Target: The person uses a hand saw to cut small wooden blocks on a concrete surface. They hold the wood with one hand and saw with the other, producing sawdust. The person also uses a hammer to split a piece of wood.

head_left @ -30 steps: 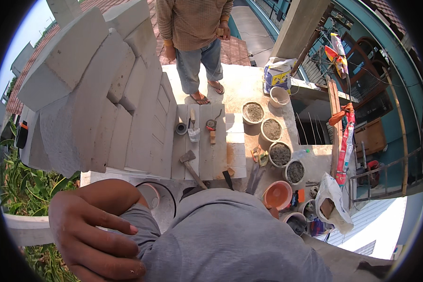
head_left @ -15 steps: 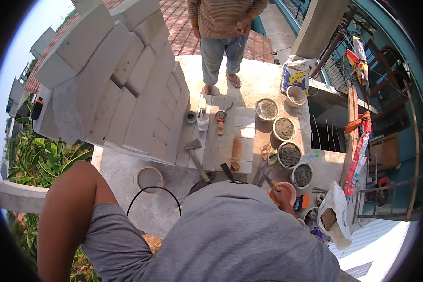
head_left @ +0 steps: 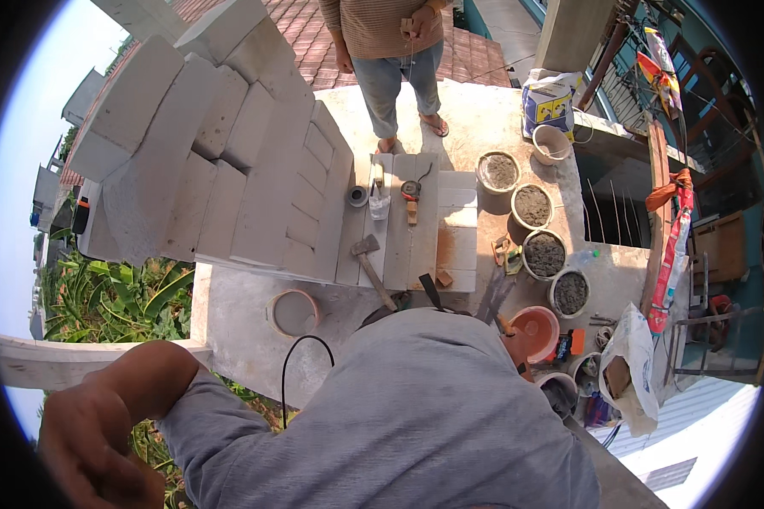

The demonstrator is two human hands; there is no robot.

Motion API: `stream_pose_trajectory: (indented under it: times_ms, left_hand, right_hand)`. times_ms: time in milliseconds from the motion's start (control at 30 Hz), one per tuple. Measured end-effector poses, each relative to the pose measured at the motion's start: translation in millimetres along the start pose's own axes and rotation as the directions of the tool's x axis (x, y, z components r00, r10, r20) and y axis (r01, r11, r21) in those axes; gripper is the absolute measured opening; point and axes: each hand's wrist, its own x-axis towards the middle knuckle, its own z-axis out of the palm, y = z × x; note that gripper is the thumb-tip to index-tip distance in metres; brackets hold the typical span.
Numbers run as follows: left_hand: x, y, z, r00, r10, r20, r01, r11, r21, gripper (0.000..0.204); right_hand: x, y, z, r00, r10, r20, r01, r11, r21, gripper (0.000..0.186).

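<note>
My left hand [head_left: 102, 450] hangs at the lower left, its fingers loosely bent and somewhat blurred, with nothing visible in them. Beside the orange tub [head_left: 536, 332], my right hand [head_left: 516, 348] is closed round a wooden-handled bladed tool [head_left: 505, 325]; my shirt partly covers this hand. A hand saw [head_left: 490, 293] lies close by. Ahead, on pale blocks [head_left: 412, 233], rest a mallet [head_left: 370, 265], a tape measure [head_left: 411, 190], a roll of tape [head_left: 358, 196] and a small wooden block [head_left: 444, 277].
Several buckets of grey mortar [head_left: 544, 254] line the right, near a floor opening [head_left: 611, 208]. Stacked pale blocks [head_left: 255, 170] rise at left. Facing me stands another person [head_left: 390, 42], holding a small block with a string. A white sack [head_left: 632, 373] lies at lower right.
My left hand has come into view at the lower left as that arm bends. My right hand has shifted back, more hidden by my shirt. The scene has slid slightly rightward.
</note>
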Motion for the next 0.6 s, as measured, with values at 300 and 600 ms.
stream_pose_trajectory:
  times_ms: [300,600]
  left_hand:
    - [-254.1,-182.6,130.3,-0.056,-0.950,-0.307,0.689,0.186,-0.700,0.055]
    - [-409.1,-158.4,174.6,-0.581,-0.814,0.012,0.708,-0.512,-0.485,0.047]
  right_hand:
    - [-46.0,-42.0,-3.5,0.999,0.002,-0.051,0.001,0.999,0.046,0.026]
    - [-60.7,-113.0,-1.9,0.993,-0.018,-0.119,0.032,0.993,0.117,0.024]
